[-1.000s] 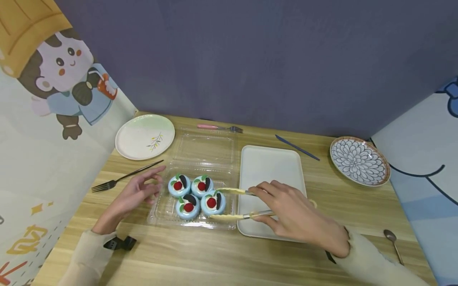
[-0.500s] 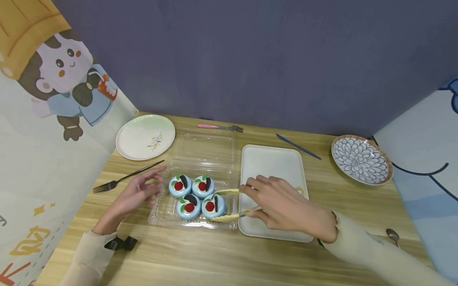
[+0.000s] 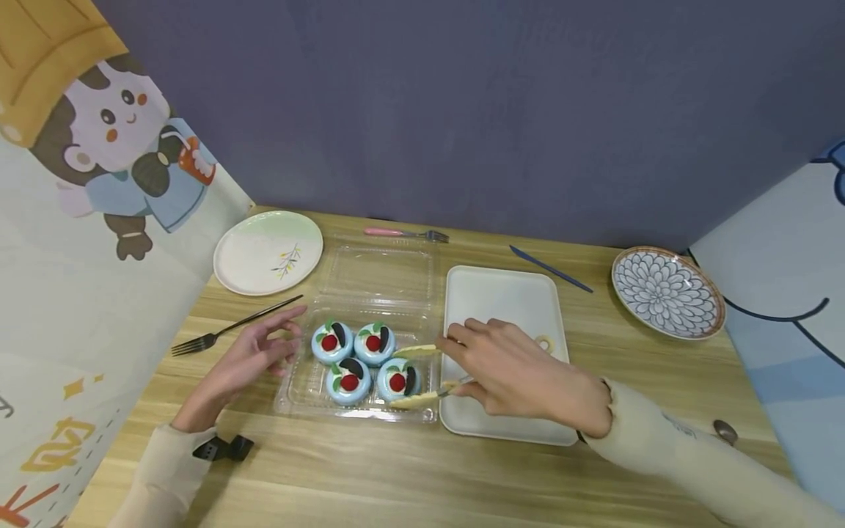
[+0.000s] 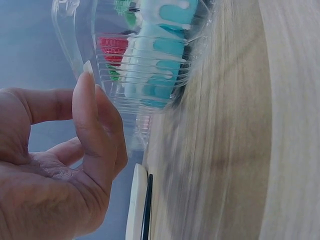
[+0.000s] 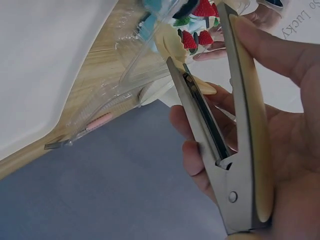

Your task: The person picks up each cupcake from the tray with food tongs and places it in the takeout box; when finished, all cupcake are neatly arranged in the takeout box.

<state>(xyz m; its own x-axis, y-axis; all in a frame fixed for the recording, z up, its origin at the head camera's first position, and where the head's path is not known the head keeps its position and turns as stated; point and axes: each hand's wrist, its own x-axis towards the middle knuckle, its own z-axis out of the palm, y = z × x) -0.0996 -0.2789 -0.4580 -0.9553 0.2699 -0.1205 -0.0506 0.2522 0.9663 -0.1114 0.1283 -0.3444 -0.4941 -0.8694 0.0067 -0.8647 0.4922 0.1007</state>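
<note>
My right hand (image 3: pixel 521 374) grips a pair of tongs (image 5: pixel 200 115) with steel arms and cream tips. Those tips sit on either side of the front-right blue cupcake (image 3: pixel 398 380) inside a clear hinged plastic box (image 3: pixel 422 414). A red berry, a dark cookie and green leaves top each cupcake, and several fill the box's left and middle. Loosely bent, my left hand (image 3: pixel 254 356) hovers at the box's left side. In the left wrist view its fingertips (image 4: pixel 86 75) come right at the clear rim.
A white rectangular tray (image 3: pixel 502 293) lies under my right hand. Around stand an oval plate (image 3: pixel 254 253), a black fork (image 3: pixel 231 326), a pink-handled fork (image 3: pixel 403 235), a blue knife (image 3: pixel 551 269), a patterned dish (image 3: pixel 667 293) and a spoon (image 3: pixel 725 431). Walls close the back and sides.
My right hand has moved left with the tongs, bringing the tips further around the front-right cupcake. That cupcake has shifted slightly right and tilted or turned. My left hand stays in place.
</note>
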